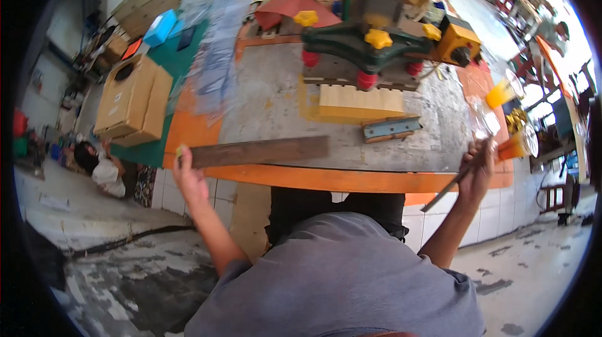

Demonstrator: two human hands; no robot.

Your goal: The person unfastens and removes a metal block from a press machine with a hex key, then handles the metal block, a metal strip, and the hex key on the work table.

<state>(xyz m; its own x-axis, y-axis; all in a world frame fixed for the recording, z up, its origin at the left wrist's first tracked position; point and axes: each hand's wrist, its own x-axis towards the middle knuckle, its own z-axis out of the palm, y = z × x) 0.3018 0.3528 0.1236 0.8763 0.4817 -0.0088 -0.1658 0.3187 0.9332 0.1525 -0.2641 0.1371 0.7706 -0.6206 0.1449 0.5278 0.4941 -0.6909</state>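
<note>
My left hand (pixel 192 179) is at the table's front left, its fingers closed on one end of a long, flat, dark brown strip (pixel 263 150). The strip stretches to the right above the table, and I cannot tell whether it is wood or leather. A small yellow-green bit shows at those fingertips. At the front right, my right hand (pixel 478 171) is closed around a thin, dark, stick-like strip (pixel 446 190), which slants down to the left past the table edge. Between the hands, farther in, lie a blue-grey metal piece with holes (pixel 392 128) and a pale yellow block (pixel 361 102).
A press with a dark green frame (pixel 338 41), yellow knobs and red feet stands over the grey tabletop (pixel 269 95). Cups of orange liquid (pixel 513 147) stand at the right. A cardboard box (pixel 133 101) is at the left; a person (pixel 106 167) sits beyond it. Red-brown sheets (pixel 295 12) lie behind.
</note>
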